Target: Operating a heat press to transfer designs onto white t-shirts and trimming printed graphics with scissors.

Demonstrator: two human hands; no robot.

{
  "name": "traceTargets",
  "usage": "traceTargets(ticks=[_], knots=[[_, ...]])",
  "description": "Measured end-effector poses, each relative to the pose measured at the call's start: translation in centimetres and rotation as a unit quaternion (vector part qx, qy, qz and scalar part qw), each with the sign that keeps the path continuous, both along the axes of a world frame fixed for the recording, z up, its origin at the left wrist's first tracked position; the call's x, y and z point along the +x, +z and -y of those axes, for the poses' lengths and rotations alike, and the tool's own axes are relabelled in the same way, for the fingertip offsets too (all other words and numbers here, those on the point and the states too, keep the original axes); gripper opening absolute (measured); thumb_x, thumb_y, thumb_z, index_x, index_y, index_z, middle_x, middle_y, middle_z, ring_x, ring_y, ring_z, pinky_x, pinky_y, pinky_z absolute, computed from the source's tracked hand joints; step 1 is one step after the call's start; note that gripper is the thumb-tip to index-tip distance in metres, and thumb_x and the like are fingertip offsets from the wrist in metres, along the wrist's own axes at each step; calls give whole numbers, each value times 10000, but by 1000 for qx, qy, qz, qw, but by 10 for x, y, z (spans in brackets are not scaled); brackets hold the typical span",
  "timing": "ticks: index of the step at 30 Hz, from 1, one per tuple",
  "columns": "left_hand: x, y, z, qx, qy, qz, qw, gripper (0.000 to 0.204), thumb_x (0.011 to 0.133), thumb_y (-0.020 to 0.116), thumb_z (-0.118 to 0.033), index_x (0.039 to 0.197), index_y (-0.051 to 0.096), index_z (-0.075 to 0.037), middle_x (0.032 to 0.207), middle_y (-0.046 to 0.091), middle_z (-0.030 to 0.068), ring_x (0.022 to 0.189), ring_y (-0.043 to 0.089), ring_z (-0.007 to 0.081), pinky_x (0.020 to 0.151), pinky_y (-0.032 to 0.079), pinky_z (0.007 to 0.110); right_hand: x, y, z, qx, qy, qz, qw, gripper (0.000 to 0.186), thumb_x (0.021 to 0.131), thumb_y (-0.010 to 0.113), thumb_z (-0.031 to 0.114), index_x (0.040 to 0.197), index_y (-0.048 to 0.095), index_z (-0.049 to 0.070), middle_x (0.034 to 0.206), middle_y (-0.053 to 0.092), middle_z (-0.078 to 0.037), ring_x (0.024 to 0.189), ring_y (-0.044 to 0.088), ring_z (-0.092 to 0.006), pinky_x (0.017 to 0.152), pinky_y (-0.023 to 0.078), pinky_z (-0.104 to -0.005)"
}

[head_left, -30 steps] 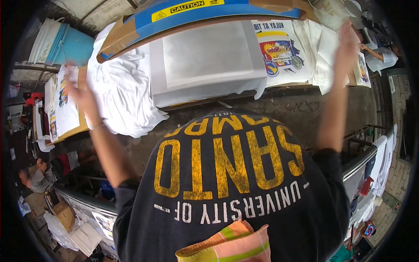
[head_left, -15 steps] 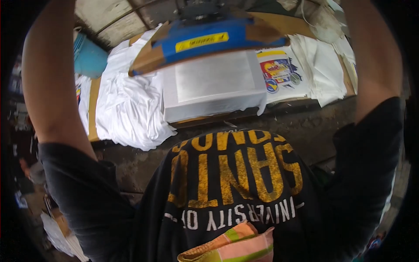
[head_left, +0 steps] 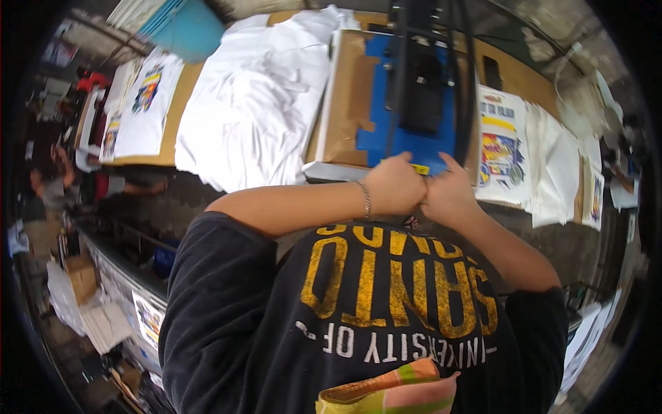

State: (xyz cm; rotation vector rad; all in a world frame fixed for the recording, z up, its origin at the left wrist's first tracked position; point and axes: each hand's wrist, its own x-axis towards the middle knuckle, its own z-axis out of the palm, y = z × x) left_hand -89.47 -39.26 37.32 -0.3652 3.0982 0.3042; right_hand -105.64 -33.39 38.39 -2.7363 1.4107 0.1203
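Observation:
A heat press, with a blue upper plate edged in brown cardboard and a black arm, stands lowered on the table. Both hands are together at its front: my left hand and my right hand are closed around the press's black handle, their grip partly hidden. Rumpled white shirts lie left of the press. White printed sheets and blank white pieces lie to its right.
A light blue bucket sits at the back left, near another printed pile. A hanging bag or hose is at the back right. Another person works at far left; cartons and sheets stand lower left.
The press's upper plate, raised before, is now down on the white-covered platen, hiding it. My hands, earlier spread apart and raised high, have come together on the handle at the front.

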Motion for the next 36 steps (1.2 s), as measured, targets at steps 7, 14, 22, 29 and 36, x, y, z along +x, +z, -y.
traceTargets(ticks=[7,14,22,29,36], knots=[[-34,-41,-8,-1,36,-55,998,145,712,605,-220,589,628,-147,598,619,45,585,603,204,826,403,377,-20,-15,3,-20,-74,-5,997,149,645,640,213,666,627,66,576,600,-90,595,607,-238,1044,314,-429],[43,-11,2,-64,61,-329,940,320,766,638,-239,1053,585,-109,1075,596,63,1074,534,209,1035,317,428,11,69,3,-10,-74,107,991,265,706,694,118,926,587,15,937,616,-147,961,581,-271,988,363,-422],[269,-96,-18,74,592,-335,730,260,801,647,-123,1045,619,-39,918,647,126,893,590,295,806,439,371,69,85,-16,325,-105,545,766,148,859,604,82,974,638,-4,937,651,-94,894,607,-183,814,454,-294],[405,-130,65,138,677,-335,641,346,857,601,-127,1182,559,-15,951,654,129,898,592,213,783,478,321,181,-11,67,509,-114,451,724,295,949,518,235,1061,625,-15,945,650,-38,872,587,-110,792,470,-262],[447,-177,217,131,560,-235,783,506,790,706,-254,1216,536,-41,989,649,115,855,614,250,823,470,334,261,-182,185,435,-291,308,794,274,896,569,270,936,667,18,772,676,-41,616,598,-98,566,477,-228]])
